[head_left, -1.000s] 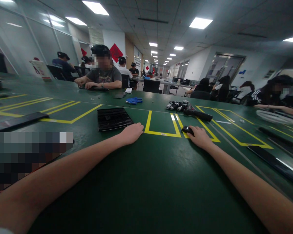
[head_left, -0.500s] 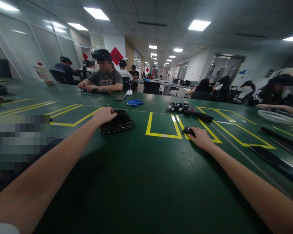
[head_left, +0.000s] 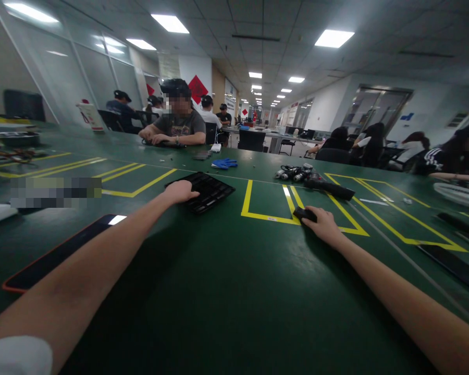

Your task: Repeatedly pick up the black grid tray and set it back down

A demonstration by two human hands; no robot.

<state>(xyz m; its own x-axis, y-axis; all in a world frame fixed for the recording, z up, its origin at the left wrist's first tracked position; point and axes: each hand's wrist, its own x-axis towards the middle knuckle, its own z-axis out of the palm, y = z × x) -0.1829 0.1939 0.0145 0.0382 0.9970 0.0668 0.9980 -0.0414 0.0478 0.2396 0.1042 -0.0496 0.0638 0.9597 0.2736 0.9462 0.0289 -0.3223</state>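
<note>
Black tray's over the green table (head_left: 234, 297) between yellow tape (head_left: 246, 202) outlines, left hand (head_left: 179, 191) gripping its left side, right hand (head_left: 322, 223) clutching some small black gadget (head_left: 305, 214) by the tape, blue glove (head_left: 224, 164) farther back.

You are in what looks like a long open-plan office: rectangular lights (head_left: 334, 38) run back along a panelled ceiling (head_left: 254, 18), and a glass partition (head_left: 96, 75) stands to your left. Your green tabletop (head_left: 219, 291), marked off with yellow tape (head_left: 283, 221), gives it a workshop feel. Beyond it you see black chairs (head_left: 251, 140), another tabletop (head_left: 271, 133) and seated people (head_left: 185, 125).
</note>
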